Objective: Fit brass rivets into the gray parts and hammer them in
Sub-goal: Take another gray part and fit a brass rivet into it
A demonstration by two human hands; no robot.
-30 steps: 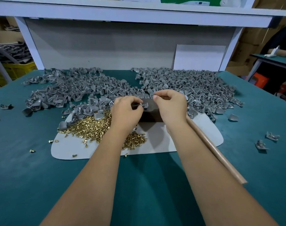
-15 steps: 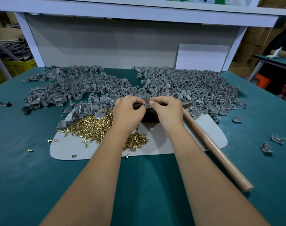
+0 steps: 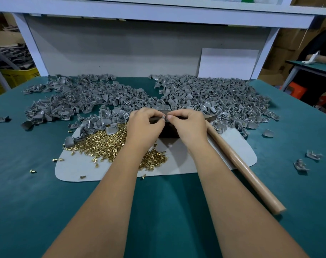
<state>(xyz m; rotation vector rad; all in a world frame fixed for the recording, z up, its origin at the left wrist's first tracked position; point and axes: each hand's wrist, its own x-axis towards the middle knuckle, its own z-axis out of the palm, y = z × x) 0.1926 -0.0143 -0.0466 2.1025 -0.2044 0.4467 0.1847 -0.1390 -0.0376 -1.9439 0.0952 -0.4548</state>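
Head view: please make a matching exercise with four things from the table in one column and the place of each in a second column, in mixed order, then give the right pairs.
Things:
1. brass rivets
2. hammer handle
3. small gray part
4. yellow crate

Places:
A. beyond the table's left edge
B. heaped on the pale mat, under the left forearm
C. pinched between the left hand and the right hand
D. lying slantwise, right of the right forearm

Pairs: 1-B, 2-D, 3-C, 4-A

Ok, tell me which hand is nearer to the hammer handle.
Right. The right hand sits just left of the hammer handle, its wrist almost against the wood. The left hand is farther left, beyond the right hand, over the brass rivets.
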